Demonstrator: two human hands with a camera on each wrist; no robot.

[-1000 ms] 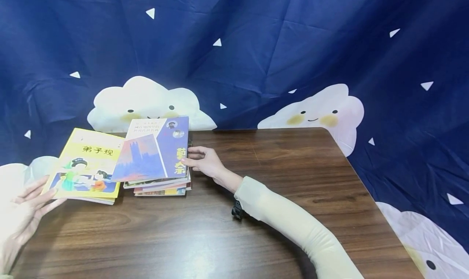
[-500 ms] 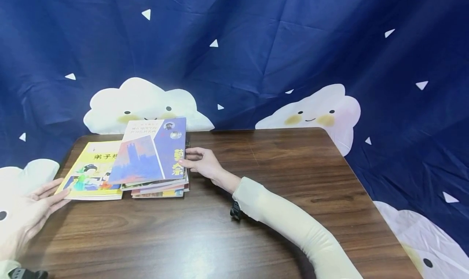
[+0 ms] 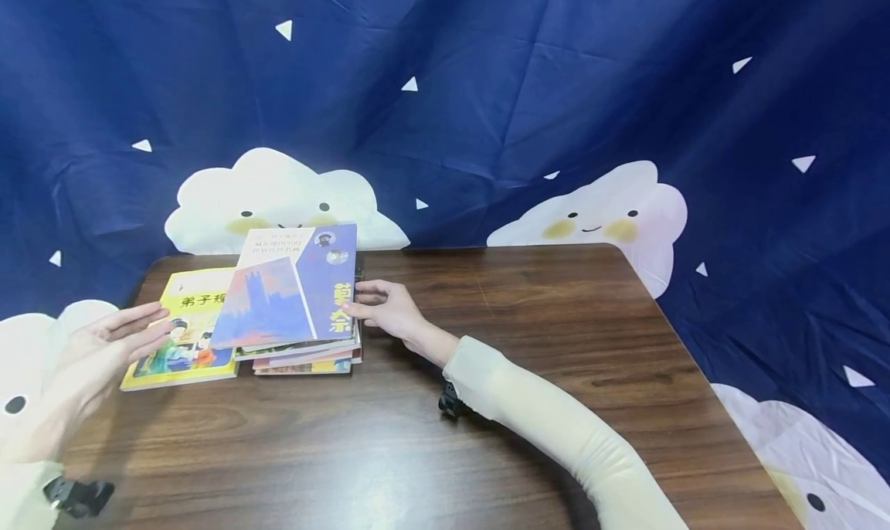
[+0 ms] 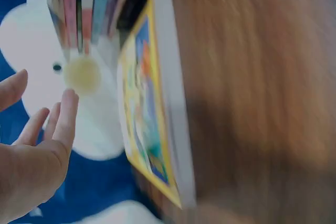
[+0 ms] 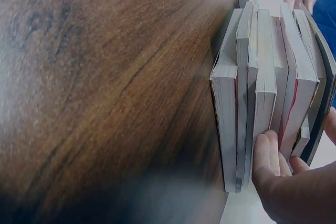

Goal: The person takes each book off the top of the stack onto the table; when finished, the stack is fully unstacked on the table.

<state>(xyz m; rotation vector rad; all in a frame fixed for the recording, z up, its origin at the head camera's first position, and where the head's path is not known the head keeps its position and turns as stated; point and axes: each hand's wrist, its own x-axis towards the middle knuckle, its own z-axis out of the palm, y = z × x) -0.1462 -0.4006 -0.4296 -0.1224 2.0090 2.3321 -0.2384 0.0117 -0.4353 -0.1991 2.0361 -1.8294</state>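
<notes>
While the yellow book (image 3: 193, 338) is laid cover up near the left edge of the surface of a wooden table (image 3: 487, 422), a stack of books (image 3: 306, 363) is set just beside it, close to the far edge and well apart from the far right corner. The stack is topped by a purple book (image 3: 281, 294); in the head view the right margin of the yellow book is covered by it, and whether the two are touching cannot be told. At its right side the stack is touched by the right hand (image 3: 396, 310): the fingers are laid against the page edges, apart from the thumb, which is placed on the purple cover. The left hand (image 3: 93, 364) is held near the yellow book's left side with its fingers stretched out and parted; in the left wrist view a gap is seen between them and the cover. Beyond the far edge a blue curtain (image 3: 459, 120) is hung, printed with smiling clouds and white triangles.
</notes>
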